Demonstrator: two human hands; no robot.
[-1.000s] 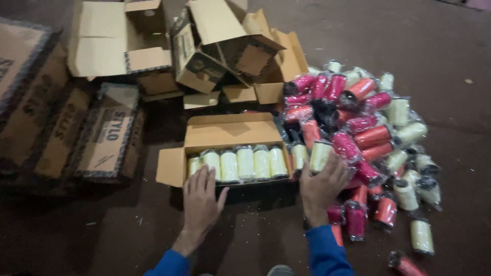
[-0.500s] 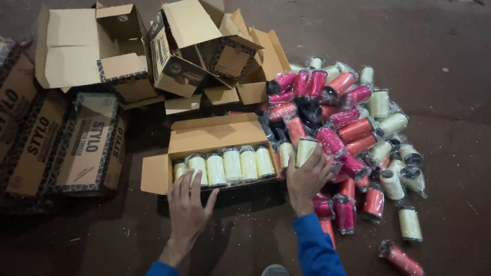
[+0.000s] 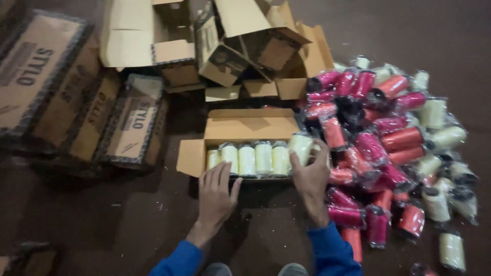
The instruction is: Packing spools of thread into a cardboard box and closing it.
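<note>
Flattened printed cartons (image 3: pixel 76 102) lie at the left, and a heap of wrapped pink, orange and cream thread spools (image 3: pixel 394 143) at the right. Between them sits an open cardboard box (image 3: pixel 245 128) holding a row of cream spools. The left hand (image 3: pixel 217 194) rests flat, fingers spread, against its front edge; the right hand (image 3: pixel 309 174) grips a cream spool (image 3: pixel 302 147) at the row's right end.

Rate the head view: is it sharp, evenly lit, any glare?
Head view: dim and soft overall, motion blur on the stacked cartons; glare on the wrapped spools; hands and open box readable; floor dark.
</note>
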